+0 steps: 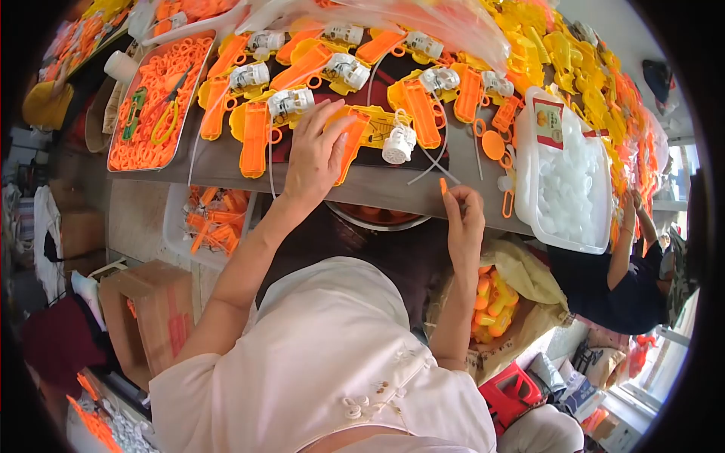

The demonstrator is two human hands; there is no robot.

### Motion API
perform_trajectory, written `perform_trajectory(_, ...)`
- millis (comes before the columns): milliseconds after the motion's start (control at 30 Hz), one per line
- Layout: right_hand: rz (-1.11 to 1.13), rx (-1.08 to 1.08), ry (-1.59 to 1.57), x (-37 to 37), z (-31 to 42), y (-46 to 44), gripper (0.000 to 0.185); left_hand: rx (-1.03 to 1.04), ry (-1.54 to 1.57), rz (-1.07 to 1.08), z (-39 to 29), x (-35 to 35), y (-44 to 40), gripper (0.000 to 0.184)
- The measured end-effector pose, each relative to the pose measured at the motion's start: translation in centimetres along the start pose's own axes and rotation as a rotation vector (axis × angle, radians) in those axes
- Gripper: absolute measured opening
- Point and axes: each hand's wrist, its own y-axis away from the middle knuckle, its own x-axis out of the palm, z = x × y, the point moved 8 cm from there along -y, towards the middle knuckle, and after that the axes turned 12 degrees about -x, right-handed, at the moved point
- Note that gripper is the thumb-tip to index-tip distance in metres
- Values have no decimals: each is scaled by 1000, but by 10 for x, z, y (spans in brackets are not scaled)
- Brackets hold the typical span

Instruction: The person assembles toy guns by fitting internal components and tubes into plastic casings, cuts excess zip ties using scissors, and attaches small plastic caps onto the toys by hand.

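My left hand (313,155) lies palm down with its fingers stretched out at the left side of a toy half-shell in orange and yellow (351,147), touching its edge. A white cylindrical unit (399,143) with wires sits at the right end of that shell. Between thumb and fingertips, my right hand (465,219) pinches a small orange plastic piece (443,186) just off the table's front edge. Left of my left hand is another orange and yellow assembly (255,140), with its own white unit (291,102). Thin white tubes (430,160) run close to my right hand.
An orange-ring-filled metal tray (113,155) holds yellow-handled scissors (166,124) and a green tool (134,113). A white tub (596,245) of translucent caps stands right. Below are a plastic bin (172,226) and a sack (529,279). Another person (634,279) works at the far right.
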Motion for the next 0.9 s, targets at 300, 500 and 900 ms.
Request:
perform_trajectory(300, -128, -40, 499, -8, -1, 1, 12, 62, -51, 62, -5, 23, 0, 36)
perform_trajectory(500, 44, -430, 534, 7, 28, -2, 25, 52, -20, 83, -6, 23, -1, 34)
perform_trajectory(900, -1, -532, 432, 55, 48, 6, 21, 40, -4, 28, -2, 22, -3, 34)
